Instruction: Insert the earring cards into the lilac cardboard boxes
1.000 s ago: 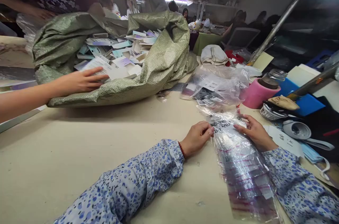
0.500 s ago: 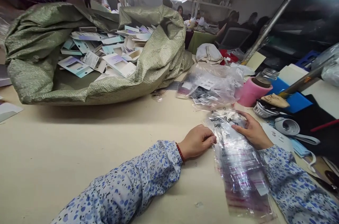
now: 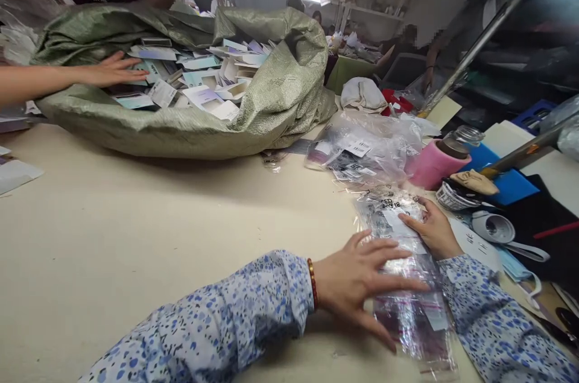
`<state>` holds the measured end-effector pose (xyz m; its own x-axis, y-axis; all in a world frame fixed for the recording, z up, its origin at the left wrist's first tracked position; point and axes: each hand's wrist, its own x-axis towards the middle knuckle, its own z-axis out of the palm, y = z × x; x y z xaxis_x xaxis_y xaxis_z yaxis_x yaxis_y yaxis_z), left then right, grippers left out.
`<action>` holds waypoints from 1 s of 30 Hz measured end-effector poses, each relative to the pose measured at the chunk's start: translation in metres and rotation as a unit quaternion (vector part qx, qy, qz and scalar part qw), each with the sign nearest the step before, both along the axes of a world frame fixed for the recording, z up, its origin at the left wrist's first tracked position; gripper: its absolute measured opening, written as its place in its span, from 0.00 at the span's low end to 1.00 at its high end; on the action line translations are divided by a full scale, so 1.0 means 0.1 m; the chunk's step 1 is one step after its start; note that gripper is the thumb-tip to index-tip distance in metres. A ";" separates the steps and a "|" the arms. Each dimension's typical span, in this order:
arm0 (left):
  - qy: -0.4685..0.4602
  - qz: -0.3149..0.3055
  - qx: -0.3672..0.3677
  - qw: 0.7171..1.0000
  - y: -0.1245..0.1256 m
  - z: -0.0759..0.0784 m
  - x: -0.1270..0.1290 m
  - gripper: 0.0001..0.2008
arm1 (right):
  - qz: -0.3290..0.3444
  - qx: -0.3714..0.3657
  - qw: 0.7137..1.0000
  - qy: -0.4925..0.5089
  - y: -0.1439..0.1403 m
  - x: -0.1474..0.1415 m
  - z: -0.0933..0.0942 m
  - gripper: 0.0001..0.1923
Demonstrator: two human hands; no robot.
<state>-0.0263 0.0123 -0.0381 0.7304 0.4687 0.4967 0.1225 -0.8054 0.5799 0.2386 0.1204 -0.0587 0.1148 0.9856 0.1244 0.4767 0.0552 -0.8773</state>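
Note:
A stack of clear printed plastic bags with purplish contents lies lengthwise on the table in front of me. My left hand is spread over the left side of the stack, fingers wide apart, palm down; nothing is gripped in it. Whether its fingertips touch the plastic is hard to tell. On the stack's right edge, my right hand holds the bags, thumb on top and fingers along the far side. Just beyond lies a looser heap of clear bags with barcode labels.
A big green woven sack of small cardboard boxes stands at the back left. Another person's hand reaches into it. At right are a pink roll, a white tape roll, a face mask and a metal pole.
My left hand has opened from a closed position at the stack's left edge and spread over the bags. Another person's arm has come into the sack from the left. My right hand stays put.

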 end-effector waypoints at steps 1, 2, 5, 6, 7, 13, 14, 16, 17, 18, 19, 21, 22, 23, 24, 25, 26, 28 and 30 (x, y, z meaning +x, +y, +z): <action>0.016 -0.018 0.006 1.000 -0.07 0.00 0.03 0.42 | 0.010 0.006 1.000 -0.001 0.00 -0.02 0.00 0.38; 0.030 -0.030 0.011 0.999 -0.14 0.00 0.07 0.43 | 0.021 0.011 1.000 -0.002 -0.01 -0.03 0.02 0.38; 0.053 -0.033 0.038 0.997 -0.25 -0.06 0.18 0.40 | 0.040 0.007 0.999 0.003 -0.04 -0.09 0.08 0.39; 0.058 -0.027 0.052 0.997 -0.26 -0.09 0.21 0.38 | 0.044 -0.002 0.999 0.011 -0.05 -0.11 0.11 0.40; 0.064 -0.020 0.067 0.995 -0.26 -0.12 0.24 0.35 | 0.050 -0.014 0.998 0.020 -0.06 -0.12 0.13 0.40; 0.062 0.011 0.108 0.992 -0.13 -0.32 0.34 0.15 | 0.077 -0.056 0.995 0.019 -0.10 -0.11 0.22 0.41; 0.059 0.019 0.104 0.993 -0.11 -0.34 0.34 0.14 | 0.077 -0.060 0.995 0.011 -0.10 -0.10 0.22 0.44; 0.062 0.031 0.095 0.993 -0.06 -0.35 0.33 0.15 | 0.080 -0.061 0.995 0.001 -0.10 -0.09 0.22 0.49; 0.061 0.034 0.093 0.993 -0.04 -0.34 0.32 0.15 | 0.084 -0.057 0.995 -0.001 -0.10 -0.09 0.22 0.50; 0.057 0.033 0.094 0.993 -0.02 -0.33 0.31 0.15 | 0.090 -0.052 0.995 -0.002 -0.10 -0.09 0.22 0.51; 0.050 0.026 0.098 0.994 -0.02 -0.31 0.30 0.15 | 0.094 -0.048 0.994 -0.001 -0.10 -0.08 0.21 0.51; 0.032 0.007 0.110 0.993 -0.02 -0.26 0.28 0.15 | 0.097 -0.045 0.994 0.003 -0.09 -0.05 0.21 0.51; 0.024 0.001 0.111 0.994 -0.03 -0.23 0.26 0.16 | 0.096 -0.045 0.994 0.003 -0.08 -0.03 0.20 0.52; 0.017 0.000 0.108 0.994 -0.03 -0.20 0.24 0.16 | 0.092 -0.042 0.995 -0.001 -0.07 0.00 0.19 0.52; 0.011 0.003 0.102 0.995 -0.04 -0.18 0.23 0.17 | 0.086 -0.034 0.996 -0.014 -0.06 0.03 0.18 0.52; 0.005 0.010 0.094 0.995 -0.03 -0.15 0.21 0.17 | 0.073 -0.021 0.996 -0.036 -0.05 0.07 0.17 0.52; -0.001 0.018 0.087 0.996 -0.03 -0.14 0.19 0.17 | 0.055 -0.004 0.996 -0.071 -0.05 0.11 0.17 0.51; -0.004 0.033 0.076 0.997 0.01 -0.13 0.16 0.13 | 0.018 0.044 0.985 -0.167 -0.08 0.16 0.20 0.45; 0.005 0.049 0.073 0.996 0.05 -0.14 0.15 0.09 | -0.002 0.113 0.956 -0.271 -0.16 0.16 0.27 0.33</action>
<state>-0.0110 0.0173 -0.0519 0.6896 0.4613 0.5582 0.2096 -0.8650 0.4558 0.2547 0.1044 -0.0313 -0.0227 0.9259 0.3770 0.8581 0.2115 -0.4679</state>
